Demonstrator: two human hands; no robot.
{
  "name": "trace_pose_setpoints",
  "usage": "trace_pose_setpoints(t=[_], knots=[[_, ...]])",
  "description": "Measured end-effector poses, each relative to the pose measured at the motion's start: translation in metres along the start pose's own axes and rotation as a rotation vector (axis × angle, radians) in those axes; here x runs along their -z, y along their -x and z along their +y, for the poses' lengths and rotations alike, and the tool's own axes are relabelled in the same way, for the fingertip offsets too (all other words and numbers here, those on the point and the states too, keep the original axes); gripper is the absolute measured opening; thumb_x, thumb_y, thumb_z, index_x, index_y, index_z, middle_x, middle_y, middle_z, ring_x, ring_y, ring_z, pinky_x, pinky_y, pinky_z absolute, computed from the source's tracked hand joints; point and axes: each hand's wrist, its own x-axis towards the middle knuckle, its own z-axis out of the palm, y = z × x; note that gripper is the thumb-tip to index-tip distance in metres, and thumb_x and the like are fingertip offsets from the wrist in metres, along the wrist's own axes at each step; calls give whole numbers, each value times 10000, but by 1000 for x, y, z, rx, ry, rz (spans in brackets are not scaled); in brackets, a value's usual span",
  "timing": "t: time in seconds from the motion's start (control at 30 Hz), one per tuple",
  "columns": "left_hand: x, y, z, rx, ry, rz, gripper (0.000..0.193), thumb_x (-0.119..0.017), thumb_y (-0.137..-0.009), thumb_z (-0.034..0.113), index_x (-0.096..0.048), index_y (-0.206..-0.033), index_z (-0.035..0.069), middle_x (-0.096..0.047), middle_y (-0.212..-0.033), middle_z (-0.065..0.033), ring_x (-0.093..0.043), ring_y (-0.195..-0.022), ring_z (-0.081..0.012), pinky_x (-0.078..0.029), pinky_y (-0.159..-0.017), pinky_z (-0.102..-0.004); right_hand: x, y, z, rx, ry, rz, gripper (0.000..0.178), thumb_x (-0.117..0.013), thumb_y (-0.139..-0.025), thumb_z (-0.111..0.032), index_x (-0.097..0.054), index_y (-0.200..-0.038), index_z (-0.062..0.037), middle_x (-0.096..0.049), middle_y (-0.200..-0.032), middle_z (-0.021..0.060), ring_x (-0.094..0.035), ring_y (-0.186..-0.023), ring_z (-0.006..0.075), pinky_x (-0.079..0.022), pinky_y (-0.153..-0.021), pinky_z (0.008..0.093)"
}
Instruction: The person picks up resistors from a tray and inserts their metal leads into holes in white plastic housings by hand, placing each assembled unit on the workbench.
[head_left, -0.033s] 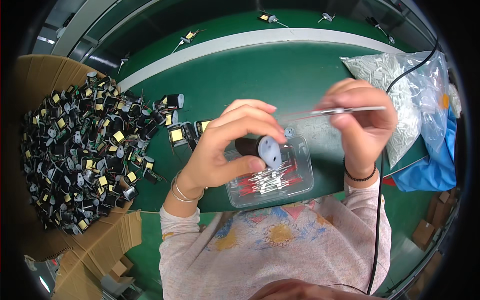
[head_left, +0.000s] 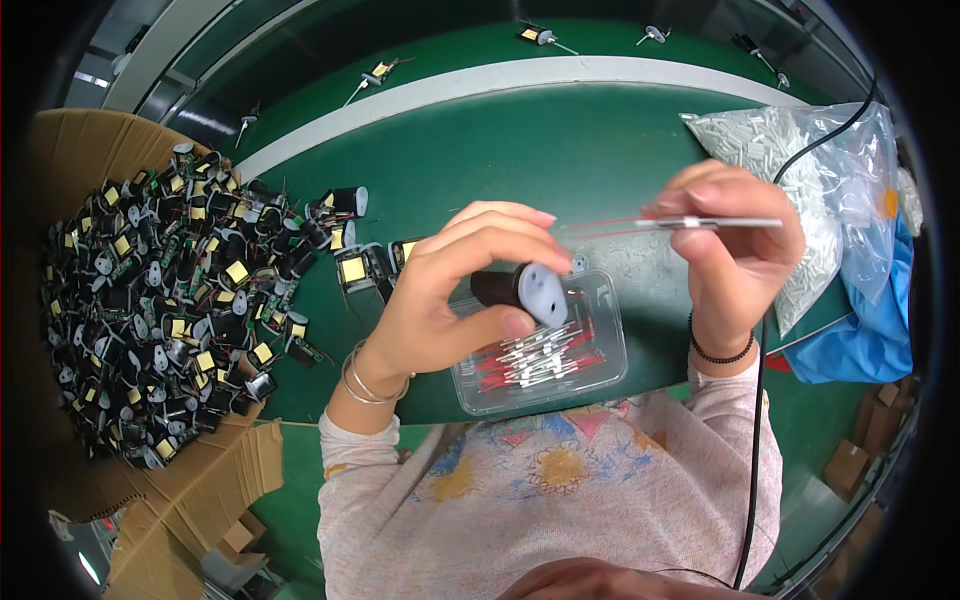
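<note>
My left hand [head_left: 430, 285] is closed around a black cylindrical part [head_left: 492, 288] with a light grey end cap [head_left: 542, 294], which has small holes and faces right. Between thumb and fingers, my right hand [head_left: 735, 240] pinches a thin white rod [head_left: 745, 222]. Thin red wires [head_left: 620, 226] stretch from the rod's left end toward my left hand; they are partly blurred. Below the black part sits a clear plastic box [head_left: 610, 365] holding several white rods with red leads [head_left: 540, 358]. A small grey disc [head_left: 580, 263] lies by the box's far edge.
At left, a cardboard box [head_left: 85, 130] is heaped with black parts [head_left: 180, 300], some spilling onto the green table [head_left: 480, 140]. A bag of short white tubes [head_left: 790, 150] and blue plastic [head_left: 860, 345] lie at right. A black cable [head_left: 762, 430] hangs by my right arm. Several assemblies [head_left: 540, 36] lie beyond the white strip [head_left: 500, 75].
My right hand has shifted slightly right with the white rod. The grey-capped part in my left hand has tilted a little; the left hand stays in place.
</note>
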Motion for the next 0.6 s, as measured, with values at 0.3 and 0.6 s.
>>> trace_pose_setpoints(t=[0.3,0.6], knots=[[-11,8,-3,-163,-187,309,391,-746,-690,41,-543,-1024,40,-684,-948,-112,-656,-894,-210,-364,-928,-397,-6,-1,-28,156,372,-290,233,-722,-668,-10,-594,-859,30,-637,-710,155,-635,-616,254,-524,-537,306],[-13,6,0,-211,-313,299,378,-755,-676,54,-547,-992,54,-691,-918,-96,-657,-883,-203,-375,-879,-379,-6,-1,-24,155,327,-265,206,-709,-641,29,-608,-816,66,-647,-729,165,-647,-620,265,-539,-539,310]])
